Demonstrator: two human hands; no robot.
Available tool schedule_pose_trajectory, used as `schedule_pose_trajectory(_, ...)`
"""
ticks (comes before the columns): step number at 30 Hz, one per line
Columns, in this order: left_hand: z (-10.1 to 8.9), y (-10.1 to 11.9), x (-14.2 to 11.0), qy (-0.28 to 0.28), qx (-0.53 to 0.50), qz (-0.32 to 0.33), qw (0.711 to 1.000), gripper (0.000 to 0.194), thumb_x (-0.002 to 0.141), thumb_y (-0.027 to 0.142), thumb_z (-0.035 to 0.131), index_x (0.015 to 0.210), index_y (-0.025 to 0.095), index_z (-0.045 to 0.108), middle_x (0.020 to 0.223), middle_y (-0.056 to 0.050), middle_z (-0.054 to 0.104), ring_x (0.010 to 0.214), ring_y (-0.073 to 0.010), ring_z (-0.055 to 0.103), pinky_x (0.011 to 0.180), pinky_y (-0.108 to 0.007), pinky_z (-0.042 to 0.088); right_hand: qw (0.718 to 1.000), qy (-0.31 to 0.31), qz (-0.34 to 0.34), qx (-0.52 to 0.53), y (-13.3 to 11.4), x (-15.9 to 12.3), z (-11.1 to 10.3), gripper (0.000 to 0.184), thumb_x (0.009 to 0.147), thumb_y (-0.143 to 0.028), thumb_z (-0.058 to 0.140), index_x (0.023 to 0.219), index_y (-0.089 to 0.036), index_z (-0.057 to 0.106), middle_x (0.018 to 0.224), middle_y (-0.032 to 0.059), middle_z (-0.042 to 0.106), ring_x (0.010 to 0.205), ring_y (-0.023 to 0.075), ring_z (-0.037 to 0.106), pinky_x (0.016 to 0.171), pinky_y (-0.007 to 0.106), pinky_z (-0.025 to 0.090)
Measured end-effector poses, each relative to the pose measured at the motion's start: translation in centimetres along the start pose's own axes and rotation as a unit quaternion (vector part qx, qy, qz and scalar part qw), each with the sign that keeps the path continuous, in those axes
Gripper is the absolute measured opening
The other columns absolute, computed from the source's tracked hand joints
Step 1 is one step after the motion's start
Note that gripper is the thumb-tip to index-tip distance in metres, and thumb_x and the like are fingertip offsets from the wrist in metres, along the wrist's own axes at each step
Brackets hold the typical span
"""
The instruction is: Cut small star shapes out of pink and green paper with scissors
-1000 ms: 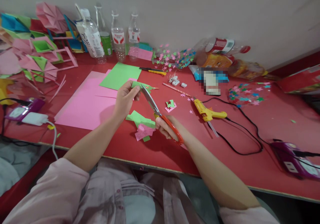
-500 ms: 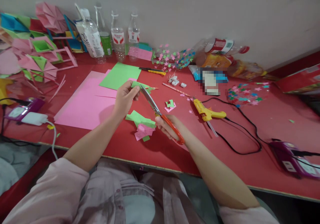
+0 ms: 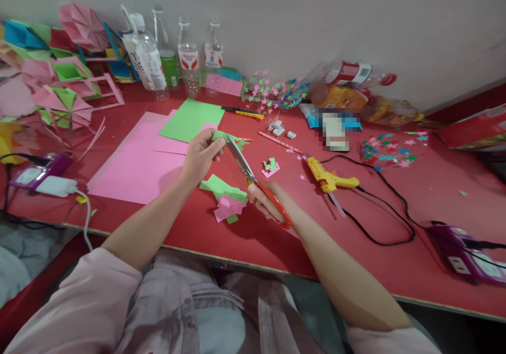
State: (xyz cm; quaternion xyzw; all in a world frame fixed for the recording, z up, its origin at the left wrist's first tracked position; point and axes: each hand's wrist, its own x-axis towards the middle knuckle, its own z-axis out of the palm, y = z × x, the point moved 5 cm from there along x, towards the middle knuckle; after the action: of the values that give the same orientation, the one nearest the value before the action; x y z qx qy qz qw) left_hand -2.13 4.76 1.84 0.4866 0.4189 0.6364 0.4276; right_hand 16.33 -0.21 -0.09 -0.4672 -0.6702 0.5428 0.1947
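Observation:
Between the thumb and fingers of my left hand (image 3: pixel 203 152) is a small piece of green paper (image 3: pixel 220 135). My right hand (image 3: pixel 263 198) is wrapped round the orange handles of a pair of scissors (image 3: pixel 245 168), whose blades point up and left to the green piece. The blade tips lie at the paper's edge; whether they are cutting into it I cannot tell. Below the blades, green paper scraps (image 3: pixel 223 189) and pink paper scraps (image 3: pixel 229 207) lie on the red table (image 3: pixel 245 248). Right of the scissors are small green and pink offcuts (image 3: pixel 271 167).
Pink sheets (image 3: pixel 130 169) and a green sheet (image 3: pixel 193 120) lie left. A yellow utility knife (image 3: pixel 250 114) rests behind. To the right is a yellow glue gun (image 3: pixel 330 179) with a black cord. Plastic bottles (image 3: pixel 188 61) stand along the wall; purple power strips (image 3: pixel 460 248) sit at both sides.
The green piece shows slightly less beyond my left fingers, and the scissor blades look closer together. Both hands stay in nearly the same place; the whole view has shifted slightly.

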Motion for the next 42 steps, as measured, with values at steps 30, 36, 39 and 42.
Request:
schedule_pose_trajectory(30,-0.34,-0.17,-0.07,0.006,-0.02,0.013,1.0,0.022,0.079,0.021,0.06,0.059,0.018,0.053,0.051,0.004,0.055,0.044,-0.0039,0.048,0.045,-0.017,0.039,0.999,-0.01,0.01,0.035,0.5,0.12,0.23,0.056,0.083,-0.074,0.049,0.064,-0.02,0.048,0.038,-0.0083,0.034,0.033,0.0058,0.03,0.037,0.021,0.028)
schedule_pose_trajectory(36,0.17,-0.34,-0.41,0.0,-0.034,0.017,0.999,0.021,0.079,0.025,0.06,0.06,0.019,0.054,0.052,0.005,0.054,0.045,-0.0039,0.047,0.044,-0.017,0.039,0.998,-0.012,-0.008,0.055,0.44,0.07,0.45,0.052,0.086,-0.069,0.049,0.065,-0.02,0.047,0.038,-0.0085,0.035,0.033,0.0058,0.03,0.038,0.021,0.03)
schedule_pose_trajectory(39,0.33,-0.35,-0.49,0.001,-0.041,0.017,0.999,0.02,0.078,0.024,0.06,0.06,0.019,0.054,0.053,0.005,0.053,0.045,-0.0036,0.046,0.043,-0.016,0.038,0.998,-0.013,0.009,0.06,0.61,0.2,0.37,0.052,0.084,-0.068,0.05,0.065,-0.021,0.046,0.038,-0.0084,0.036,0.032,0.0058,0.03,0.037,0.021,0.031)
schedule_pose_trajectory(42,0.44,-0.37,-0.51,0.002,-0.04,0.013,0.999,0.02,0.078,0.024,0.06,0.059,0.018,0.054,0.053,0.005,0.053,0.045,-0.0033,0.046,0.043,-0.016,0.038,0.998,-0.021,0.021,0.055,0.66,0.27,0.39,0.051,0.085,-0.067,0.05,0.064,-0.02,0.047,0.037,-0.0083,0.037,0.032,0.0059,0.031,0.037,0.021,0.032)
